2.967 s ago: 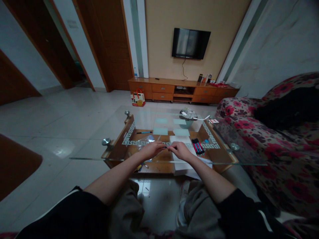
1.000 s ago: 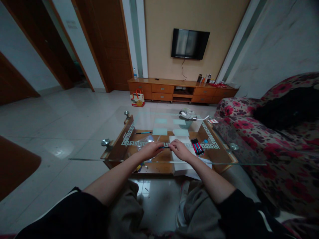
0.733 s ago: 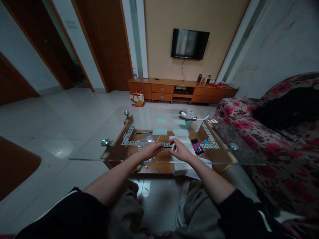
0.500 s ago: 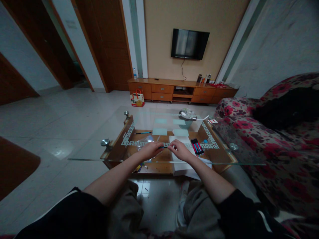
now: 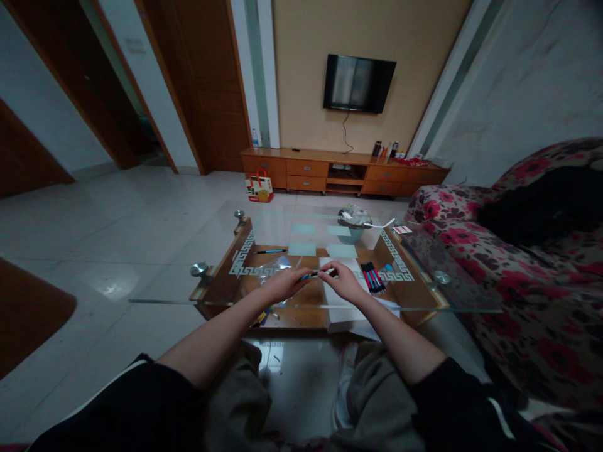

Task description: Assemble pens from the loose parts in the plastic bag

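Two hands meet over the glass tabletop (image 5: 211, 301). Left hand (image 5: 281, 284) is pinched shut on a blue pen (image 5: 311, 275), held level at its barrel end; right hand (image 5: 343, 282) grips the other end, where a red-and-white tip (image 5: 330, 272) shows, fingers closed on it — likely a cap being worked, one hand bracing, the other pulling or pressing. Pen sits just above the glass, between both hands. Clear plastic bag (image 5: 277, 267) lies under the left hand. White paper (image 5: 346, 295) lies beneath the right. More pens (image 5: 373, 277) are bunched just right of it, within reach. Single pen (image 5: 271, 251) farther off. Basket (image 5: 354, 227) at far edge.
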Tool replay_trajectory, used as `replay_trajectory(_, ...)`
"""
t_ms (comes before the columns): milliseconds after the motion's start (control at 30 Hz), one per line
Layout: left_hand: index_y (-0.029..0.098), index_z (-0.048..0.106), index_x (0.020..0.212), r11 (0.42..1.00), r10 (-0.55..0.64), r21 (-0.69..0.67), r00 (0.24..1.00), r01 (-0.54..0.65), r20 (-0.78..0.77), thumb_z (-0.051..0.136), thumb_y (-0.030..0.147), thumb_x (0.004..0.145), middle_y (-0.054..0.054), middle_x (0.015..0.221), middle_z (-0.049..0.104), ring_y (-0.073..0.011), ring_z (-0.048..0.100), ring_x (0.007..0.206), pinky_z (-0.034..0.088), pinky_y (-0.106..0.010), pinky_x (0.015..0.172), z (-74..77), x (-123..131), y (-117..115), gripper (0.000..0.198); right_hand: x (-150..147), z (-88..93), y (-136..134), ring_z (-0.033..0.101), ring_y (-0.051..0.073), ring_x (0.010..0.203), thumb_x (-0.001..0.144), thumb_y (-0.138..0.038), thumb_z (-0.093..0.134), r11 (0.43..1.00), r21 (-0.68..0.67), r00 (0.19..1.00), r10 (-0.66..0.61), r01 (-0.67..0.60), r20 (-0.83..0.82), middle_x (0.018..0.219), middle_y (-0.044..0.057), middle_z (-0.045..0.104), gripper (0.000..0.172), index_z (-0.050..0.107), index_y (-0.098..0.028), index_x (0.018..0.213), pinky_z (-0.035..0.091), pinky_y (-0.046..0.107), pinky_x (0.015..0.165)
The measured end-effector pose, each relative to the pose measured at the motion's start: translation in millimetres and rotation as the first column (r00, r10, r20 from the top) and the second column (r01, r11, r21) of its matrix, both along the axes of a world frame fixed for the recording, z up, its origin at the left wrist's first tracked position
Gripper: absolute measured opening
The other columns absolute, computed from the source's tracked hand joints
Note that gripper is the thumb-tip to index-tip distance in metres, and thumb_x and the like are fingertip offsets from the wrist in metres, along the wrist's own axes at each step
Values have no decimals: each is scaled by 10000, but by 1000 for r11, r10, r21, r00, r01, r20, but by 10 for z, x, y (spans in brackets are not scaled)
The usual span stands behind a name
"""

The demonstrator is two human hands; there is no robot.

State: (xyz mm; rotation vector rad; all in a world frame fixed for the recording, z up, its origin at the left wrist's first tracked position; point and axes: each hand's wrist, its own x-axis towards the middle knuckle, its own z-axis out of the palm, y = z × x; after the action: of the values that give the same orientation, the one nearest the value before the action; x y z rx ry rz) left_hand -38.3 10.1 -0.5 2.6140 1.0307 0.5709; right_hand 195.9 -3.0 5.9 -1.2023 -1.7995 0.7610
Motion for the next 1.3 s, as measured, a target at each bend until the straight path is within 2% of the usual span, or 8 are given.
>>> replay_trajectory(167, 263, 531, 1369, 999, 41, -12, 999, -40, 5, 491, 375, 974, -75, 1046, 718, -215, 681, 930, 491, -298, 826, 3, -4, -4, 412, 14, -54, 51, 610, 144, 666, 823, -526, 638, 989, -145, 985, -39, 15, -166, 827, 22, 673, 354, 642, -183, 910, 483, 262, 601)
replay_trajectory(300, 280, 496, 1409, 999, 48, -24, 999, -48, 13, 499, 365, 966, -64, 1013, 723, -212, 684, 885, 492, -292, 811, 24, -5, -19, 451, 24, -72, 66, 606, 145, 654, 799, -565, 648, 986, -166, 971, -67, 29, -229, 821, 19, 663, 392, 631, -187, 902, 456, 238, 535)
replay_trajectory(500, 278, 462, 1445, 999, 38, -20, 999, -38, 6, 488, 338, 966, -65, 995, 724, -207, 681, 871, 491, -282, 798, 47, 4, -32, 484, 26, -66, 72, 609, 158, 664, 794, -591, 641, 988, -144, 969, -93, 61, -229, 800, 23, 656, 413, 632, -191, 894, 456, 245, 526)
replay_trajectory(900, 267, 496, 1416, 999, 38, -3, 999, -38, 5, 471, 317, 973, -75, 1012, 728, -210, 688, 872, 493, -284, 801, 18, -12, -27, 447, 37, 1, 65, 601, 158, 646, 791, -573, 650, 984, -154, 955, -133, 93, -267, 766, 28, 656, 402, 648, -184, 894, 455, 244, 516)
replay_trajectory(1067, 271, 478, 1422, 1000, 21, 13, 1000, -21, -14, 450, 314, 984, -88, 1088, 716, -214, 684, 931, 494, -298, 820, 12, -9, -24, 441, 210, 12, 173, 590, 162, 621, 796, -564, 627, 963, -151, 910, -263, 224, -321, 689, 17, 624, 402, 641, -171, 882, 456, 251, 525)
replay_trajectory(1167, 266, 480, 1421, 1000, 26, 12, 1000, -26, -17, 453, 321, 984, -82, 1065, 721, -214, 685, 914, 497, -298, 812, 16, -9, -23, 441, 393, -29, 233, 603, 165, 649, 794, -509, 627, 950, -80, 903, -312, 302, -295, 762, 40, 665, 359, 645, -164, 894, 490, 282, 604)
replay_trajectory(1300, 276, 470, 1427, 999, 25, 21, 999, -24, -33, 432, 339, 994, -82, 1071, 720, -217, 687, 903, 497, -299, 794, 11, -12, -19, 439, 637, -120, 264, 624, 181, 681, 782, -403, 626, 923, 43, 923, -378, 382, -74, 814, 62, 706, 283, 673, -162, 921, 496, 313, 669)
